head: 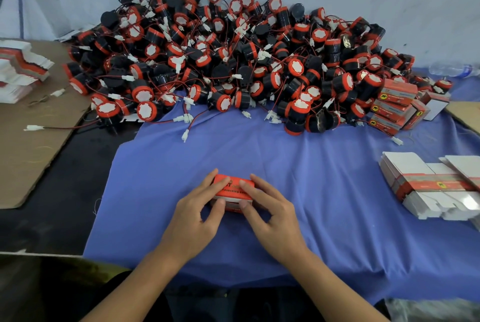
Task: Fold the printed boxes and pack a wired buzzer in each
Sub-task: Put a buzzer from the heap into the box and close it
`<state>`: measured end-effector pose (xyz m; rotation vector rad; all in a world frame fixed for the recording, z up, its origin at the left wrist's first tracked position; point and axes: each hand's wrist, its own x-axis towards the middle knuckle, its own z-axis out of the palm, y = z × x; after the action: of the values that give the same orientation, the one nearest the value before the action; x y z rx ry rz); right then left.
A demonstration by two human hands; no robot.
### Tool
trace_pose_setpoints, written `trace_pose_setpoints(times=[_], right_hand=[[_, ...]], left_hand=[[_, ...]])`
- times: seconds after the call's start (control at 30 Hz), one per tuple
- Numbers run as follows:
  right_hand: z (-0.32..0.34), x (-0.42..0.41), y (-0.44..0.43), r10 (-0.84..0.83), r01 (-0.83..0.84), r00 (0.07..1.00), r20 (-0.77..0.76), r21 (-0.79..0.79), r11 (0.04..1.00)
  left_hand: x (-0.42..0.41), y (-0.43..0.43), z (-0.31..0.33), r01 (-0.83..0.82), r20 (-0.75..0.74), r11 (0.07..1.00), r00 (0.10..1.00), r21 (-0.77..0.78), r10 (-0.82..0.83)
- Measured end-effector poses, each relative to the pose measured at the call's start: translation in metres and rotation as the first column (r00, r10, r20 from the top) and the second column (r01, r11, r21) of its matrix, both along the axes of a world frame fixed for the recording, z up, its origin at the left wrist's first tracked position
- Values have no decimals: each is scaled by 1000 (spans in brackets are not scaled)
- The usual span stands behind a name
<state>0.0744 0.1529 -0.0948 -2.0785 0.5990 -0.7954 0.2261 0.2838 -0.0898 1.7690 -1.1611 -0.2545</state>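
The left forearm (130, 288) and right forearm (335, 282) extend forward and converge at centre, where the left hand (194, 217) and right hand (272, 217) mirror each other, fingers curled over the top of a box (235, 191) and thumbs pressed against its near side.

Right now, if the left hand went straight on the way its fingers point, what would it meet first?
The orange printed box, which the left hand already holds; beyond it probably bare blue cloth, then the buzzer pile.
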Motion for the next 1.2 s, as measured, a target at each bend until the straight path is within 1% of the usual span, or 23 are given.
trace_pose_setpoints(times=[0.2,0.3,0.4,0.47,0.57,0.6,0.67,0.7,0.77,0.8,0.83,0.87,0.9,0.97,1.0,1.03,1.07,1.1,1.17,1.2], right_hand=[[7,-1,6,15,-19,997,-71,-60,998],[9,-1,10,-5,-7,996,-90,-136,991],[9,-1,14,-62,30,992,-105,-289,957],[6,0,18,-95,38,988,-118,-412,910],[8,2,23,-155,35,974,-165,-567,823],[10,2,24,-173,14,963,-206,-604,797],[15,1,27,-212,-66,917,-337,-655,753],[17,0,28,-240,-103,885,-400,-670,735],[18,0,35,-305,-140,828,-470,-701,700],[19,1,39,-324,-156,803,-499,-703,694],[20,3,43,-329,-161,784,-526,-685,711],[22,4,48,-321,-151,772,-549,-648,747],[26,3,52,-303,-129,769,-562,-601,789],[27,2,50,-294,-28,814,-501,-539,842],[25,2,47,-229,-51,806,-546,-449,892],[25,0,44,-131,-70,800,-586,-307,949],[25,-1,42,-75,-43,812,-579,-188,981],[29,-1,39,-72,22,844,-532,-99,995],[42,-3,31,-139,171,905,-402,43,984],[50,-5,23,-185,227,924,-334,88,970]], left_hand=[[-6,1,0,-47,116,998,992,34,43],[-10,2,1,-84,210,993,975,80,66],[-16,3,4,-136,393,981,917,137,73],[-18,6,9,-157,502,972,863,178,47],[-16,10,17,-192,625,949,781,251,-7],[-17,11,18,-206,656,937,754,281,-31],[-22,10,20,-250,690,900,720,358,-75],[-25,8,22,-280,693,871,715,404,-91],[-32,3,26,-303,672,818,729,489,-131],[-33,-1,26,-310,677,819,725,484,-126],[-35,-2,21,-311,682,833,724,457,-104],[-38,-1,21,-312,651,813,752,492,-106],[-39,-2,21,-306,625,825,778,475,-71],[-41,-3,25,-259,515,875,857,410,13],[-41,-4,25,-233,385,906,919,354,85],[-44,-7,27,-220,224,926,962,308,154],[-47,-12,27,-215,64,945,976,247,206],[-51,-19,27,-216,-51,957,972,193,229],[-60,-41,30,-209,-219,974,950,91,225],[-64,-54,36,-191,-277,981,941,32,192]])
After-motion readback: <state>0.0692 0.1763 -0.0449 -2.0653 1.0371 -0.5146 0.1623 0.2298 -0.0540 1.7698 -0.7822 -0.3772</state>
